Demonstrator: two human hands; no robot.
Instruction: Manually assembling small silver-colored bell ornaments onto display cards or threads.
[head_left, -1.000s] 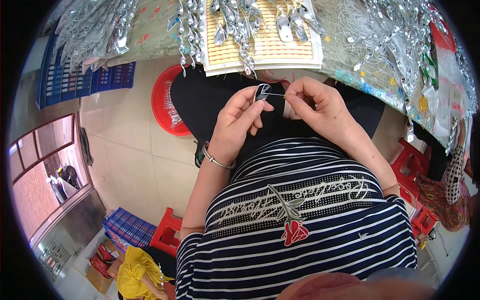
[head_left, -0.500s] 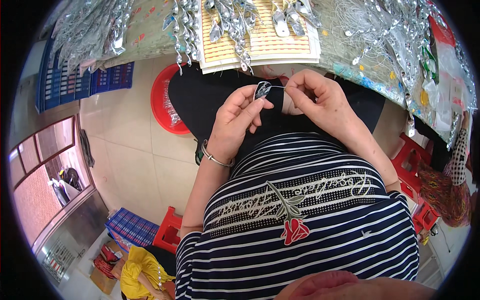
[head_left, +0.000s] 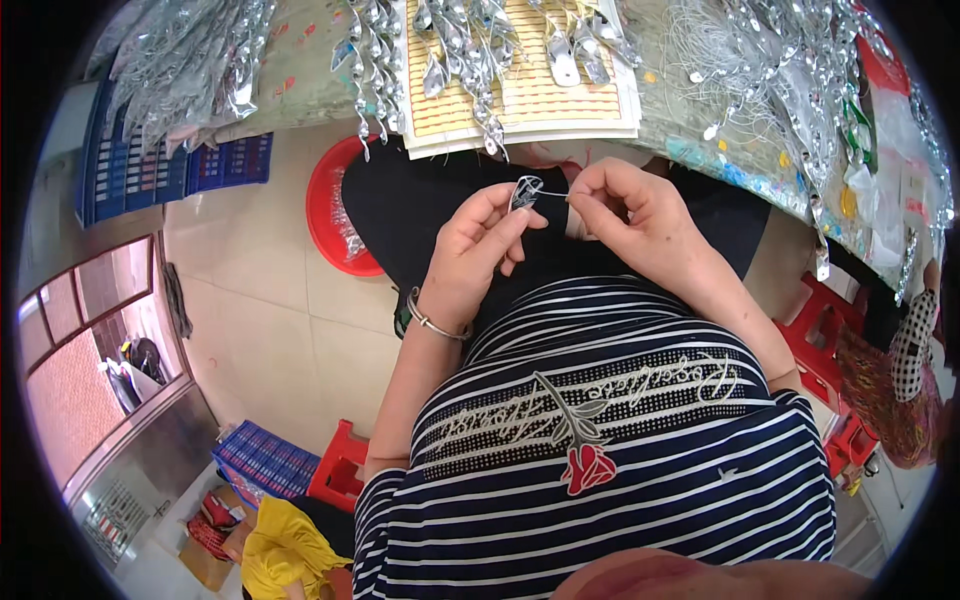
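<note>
Between the thumb and fingers of my left hand (head_left: 478,238) is a small shiny silver ornament piece (head_left: 525,194), held tilted above my lap. A thin pale thread (head_left: 555,194) runs from it to my right hand (head_left: 645,212). There the thumb and forefinger pinch the thread, with the other fingers curled in. Both hands are close together just short of the table edge. The ornament's exact shape is partly hidden by my fingertips.
Silver ornament strands (head_left: 475,60) lie over a yellow-striped paper stack (head_left: 430,125) on the table (head_left: 310,100). More tangled threads and strands (head_left: 770,60) spread at right. A red basin (head_left: 322,205), blue crates (head_left: 265,460) and red stools (head_left: 340,465) stand around. Other people (head_left: 285,550) are nearby.
My hands keep nearly the same hold on the ornament and thread. The whole view has shifted slightly, and the people at lower left and right have moved a little.
</note>
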